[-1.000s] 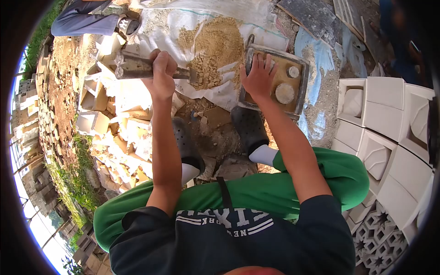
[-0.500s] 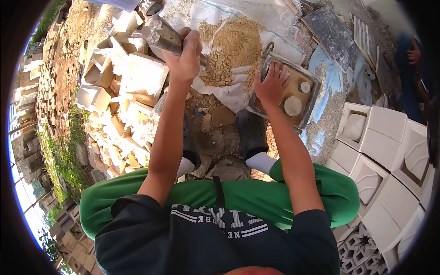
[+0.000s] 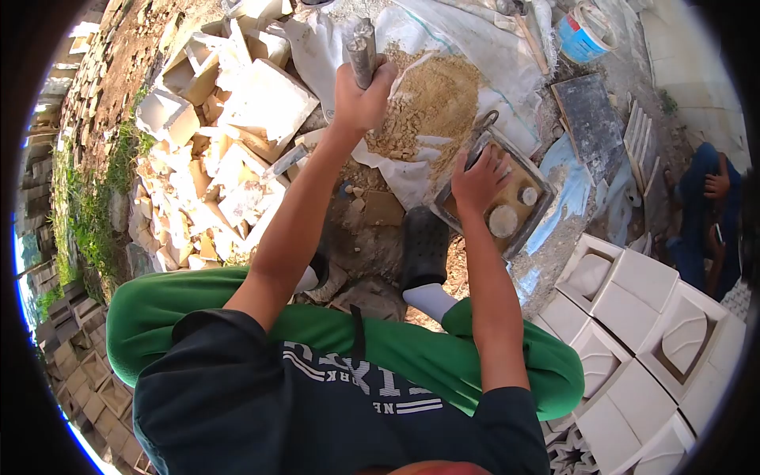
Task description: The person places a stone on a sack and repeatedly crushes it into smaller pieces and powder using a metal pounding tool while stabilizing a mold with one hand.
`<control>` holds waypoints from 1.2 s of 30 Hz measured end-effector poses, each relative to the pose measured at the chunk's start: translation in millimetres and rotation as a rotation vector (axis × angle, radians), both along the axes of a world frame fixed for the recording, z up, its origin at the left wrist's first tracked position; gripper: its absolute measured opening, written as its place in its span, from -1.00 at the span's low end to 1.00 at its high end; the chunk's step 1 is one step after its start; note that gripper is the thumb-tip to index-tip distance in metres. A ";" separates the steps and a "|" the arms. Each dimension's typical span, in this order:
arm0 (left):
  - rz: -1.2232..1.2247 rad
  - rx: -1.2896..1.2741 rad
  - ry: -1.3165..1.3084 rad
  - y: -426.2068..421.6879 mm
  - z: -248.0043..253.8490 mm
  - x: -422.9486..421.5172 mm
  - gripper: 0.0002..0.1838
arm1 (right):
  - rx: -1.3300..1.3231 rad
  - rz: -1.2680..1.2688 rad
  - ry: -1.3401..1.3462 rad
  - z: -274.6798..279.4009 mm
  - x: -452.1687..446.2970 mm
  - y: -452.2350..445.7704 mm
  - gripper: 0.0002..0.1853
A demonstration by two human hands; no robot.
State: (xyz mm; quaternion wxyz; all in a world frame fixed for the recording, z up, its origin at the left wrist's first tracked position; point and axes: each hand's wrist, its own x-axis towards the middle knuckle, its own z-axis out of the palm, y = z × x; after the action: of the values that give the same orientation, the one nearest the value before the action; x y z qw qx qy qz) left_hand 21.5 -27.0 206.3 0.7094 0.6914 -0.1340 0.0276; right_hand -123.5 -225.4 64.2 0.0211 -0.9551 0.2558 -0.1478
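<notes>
My left hand (image 3: 364, 99) is closed around a thick grey bar (image 3: 361, 54) with a rough, worn end. The bar stands nearly upright above the fist, and its lower end is hidden. On the right, my right hand (image 3: 481, 180) lies with fingers spread on a square, dark-rimmed mould (image 3: 538, 220). Brown, sand-like material fills the mould, with two pale round discs, a larger (image 3: 503, 221) and a smaller (image 3: 529, 195), showing in its surface. A small dark piece (image 3: 477, 150) sits by the right hand's fingers; whether they grip it I cannot tell.
Loose brown sand (image 3: 443, 99) lies on a white sheet (image 3: 507, 79) between the hands. Broken pale blocks (image 3: 265, 103) are heaped at left. Pale moulded blocks (image 3: 633, 293) stand at right, below a seated person (image 3: 703, 206). A bucket (image 3: 584, 36) is at the back.
My left hand has moved right and slightly up, toward the sand, and the bar has swung from slanting to nearly upright. The right hand remains on the mould. The view has shifted.
</notes>
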 end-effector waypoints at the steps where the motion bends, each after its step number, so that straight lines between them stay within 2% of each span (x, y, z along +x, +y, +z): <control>1: 0.038 0.078 -0.014 0.3 -26.7 1.6 -0.70 | 0.016 0.006 0.004 0.8 -1.6 0.9 -0.35; 2: 0.037 0.054 0.056 -3.4 -27.5 0.3 -0.71 | 0.032 0.008 0.003 2.4 -3.7 2.8 -0.35; 5: -0.033 0.133 -0.004 -9.5 -19.5 9.8 -0.71 | 0.034 -0.009 0.019 0.1 -3.0 1.4 -0.35; 8: -0.105 0.075 -0.044 -8.0 33.4 -4.3 -0.70 | 0.017 -0.001 -0.014 -1.5 -4.1 1.7 -0.35; 11: -0.098 0.020 -0.083 -3.9 42.7 -0.5 -0.69 | 0.025 -0.008 -0.017 -0.6 -3.5 1.6 -0.34; 13: -0.095 0.035 -0.061 -3.9 3.9 9.4 -0.67 | 0.027 -0.019 -0.024 -1.1 -2.1 -0.7 -0.34; 15: 0.026 0.056 -0.023 -6.7 -42.7 17.6 -0.67 | 0.032 -0.025 -0.031 -0.6 -7.0 4.1 -0.34; 17: -0.042 0.094 0.011 -13.2 -26.4 27.3 -0.70 | 0.027 -0.010 -0.039 0.8 -3.8 0.6 -0.34; 19: -0.053 -0.028 0.068 -16.7 1.0 16.4 -0.73 | 0.027 -0.010 -0.062 2.5 -1.6 -1.8 -0.35; 20: -0.078 -0.120 -0.015 -18.0 15.7 9.2 -0.75 | 0.040 -0.005 -0.075 0.0 -4.2 -0.3 -0.35; 23: -0.150 -0.164 -0.001 -13.8 47.0 -2.2 -0.72 | 0.039 -0.003 -0.082 2.5 -5.1 1.0 -0.35; 25: -0.168 -0.176 0.023 -13.4 23.9 -1.0 -0.70 | 0.052 -0.016 -0.068 3.2 -2.5 -0.5 -0.34; 27: -0.072 -0.094 0.047 -16.1 -33.7 2.1 -0.71 | 0.045 -0.022 -0.061 2.4 -4.8 0.4 -0.36; 28: 0.026 -0.030 -0.070 -20.2 -51.1 7.4 -0.69 | 0.044 -0.030 -0.067 1.7 -7.5 1.6 -0.36; 29: 0.015 -0.034 -0.081 -24.2 -40.9 10.4 -0.69 | 0.043 -0.031 -0.063 1.0 -7.1 1.4 -0.36; 31: 0.027 -0.084 0.121 -33.3 -14.9 16.6 -0.69 | 0.037 -0.032 -0.063 4.1 -4.9 0.8 -0.36; 33: -0.038 -0.101 -0.005 -28.8 7.1 10.9 -0.72 | 0.033 -0.042 -0.057 2.2 -5.0 0.1 -0.36; 36: -0.063 -0.081 0.019 -22.8 41.3 -6.7 -0.69 | 0.003 -0.019 -0.117 1.4 -5.6 0.5 -0.36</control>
State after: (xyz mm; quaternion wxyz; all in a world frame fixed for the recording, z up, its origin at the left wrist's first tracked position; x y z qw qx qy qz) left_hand 14.7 -49.8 247.6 0.7385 0.6578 -0.1478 0.0042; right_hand -129.1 -224.9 65.6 0.0361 -0.9424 0.2634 -0.2030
